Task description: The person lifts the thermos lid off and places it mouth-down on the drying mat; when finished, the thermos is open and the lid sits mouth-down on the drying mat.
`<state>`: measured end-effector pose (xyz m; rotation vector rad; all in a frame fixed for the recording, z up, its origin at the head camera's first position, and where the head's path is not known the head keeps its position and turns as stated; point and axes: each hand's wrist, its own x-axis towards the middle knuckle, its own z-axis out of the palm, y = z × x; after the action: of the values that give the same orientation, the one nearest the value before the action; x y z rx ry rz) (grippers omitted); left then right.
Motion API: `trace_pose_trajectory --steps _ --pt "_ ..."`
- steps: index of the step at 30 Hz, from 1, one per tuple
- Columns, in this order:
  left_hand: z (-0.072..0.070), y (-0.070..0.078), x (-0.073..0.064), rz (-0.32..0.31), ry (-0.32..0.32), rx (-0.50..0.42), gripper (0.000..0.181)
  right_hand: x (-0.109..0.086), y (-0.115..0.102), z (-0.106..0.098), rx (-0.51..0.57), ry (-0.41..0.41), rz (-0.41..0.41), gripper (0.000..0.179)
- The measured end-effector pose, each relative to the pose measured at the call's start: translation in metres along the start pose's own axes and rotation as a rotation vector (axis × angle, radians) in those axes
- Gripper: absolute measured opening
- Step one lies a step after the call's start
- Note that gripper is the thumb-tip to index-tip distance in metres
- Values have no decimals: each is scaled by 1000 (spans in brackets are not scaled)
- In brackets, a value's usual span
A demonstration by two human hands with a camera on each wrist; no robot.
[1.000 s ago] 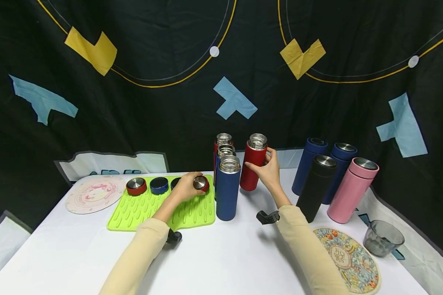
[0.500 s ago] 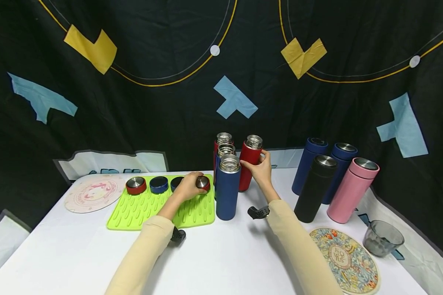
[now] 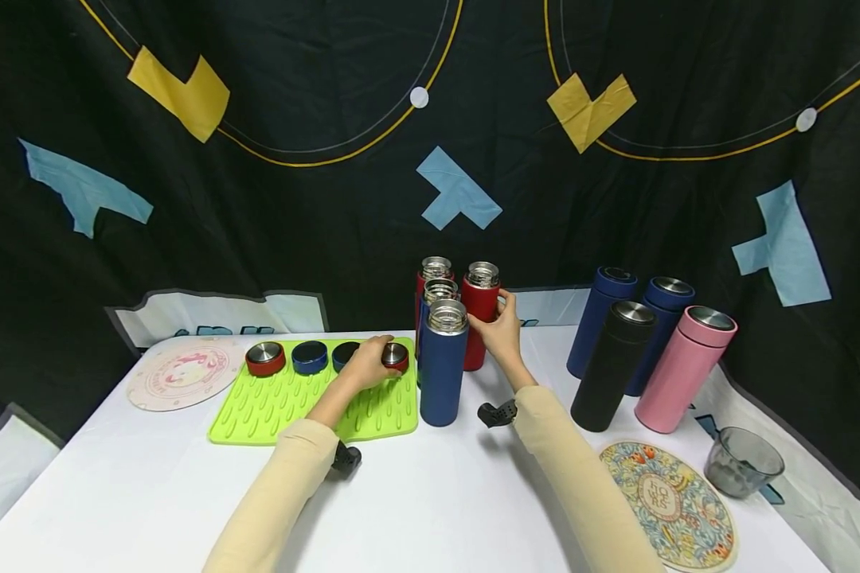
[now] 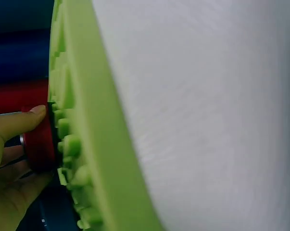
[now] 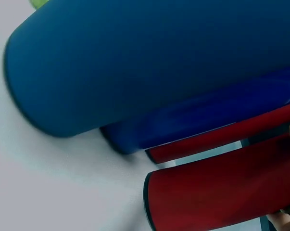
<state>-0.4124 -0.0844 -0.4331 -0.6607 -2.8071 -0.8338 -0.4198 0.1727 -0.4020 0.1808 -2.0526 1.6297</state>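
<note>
Right hand (image 3: 502,333) and red bottle (image 3: 478,302) have shifted towards nine o'clock. Head view: curled fingers hold the bottle upright, mouth to twelve, on white worktop (image 3: 401,509) before black curtain (image 3: 344,239); left hand (image 3: 364,366) pinches a red lid (image 3: 396,358) on a green mat (image 3: 258,414). Left wrist: the lid's silvery top faces nine. Right wrist: the bottle's base points towards nine.

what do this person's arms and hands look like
The left sleeve and right sleeve are long, plain and pale beige. The left hand and right hand wear no gloves. A black left wrist device and black right wrist device show; the right one looks perforated.
</note>
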Motion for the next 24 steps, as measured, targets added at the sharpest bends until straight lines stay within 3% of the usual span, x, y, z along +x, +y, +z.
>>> trace_pose_trajectory --steps 6,13,19,24 --pt "-11 6 -10 33 -52 19 65 -6 1 -3 -47 -43 19 69" --pt "-29 18 -30 86 -28 1 74 -12 -4 -13 -73 -54 -10 70" --pt "-44 26 -52 100 -36 -4 71 -26 -14 -25 -53 -32 -7 66" --pt "-54 24 -79 99 -64 -17 67 -41 -24 -39 -46 -67 2 65"
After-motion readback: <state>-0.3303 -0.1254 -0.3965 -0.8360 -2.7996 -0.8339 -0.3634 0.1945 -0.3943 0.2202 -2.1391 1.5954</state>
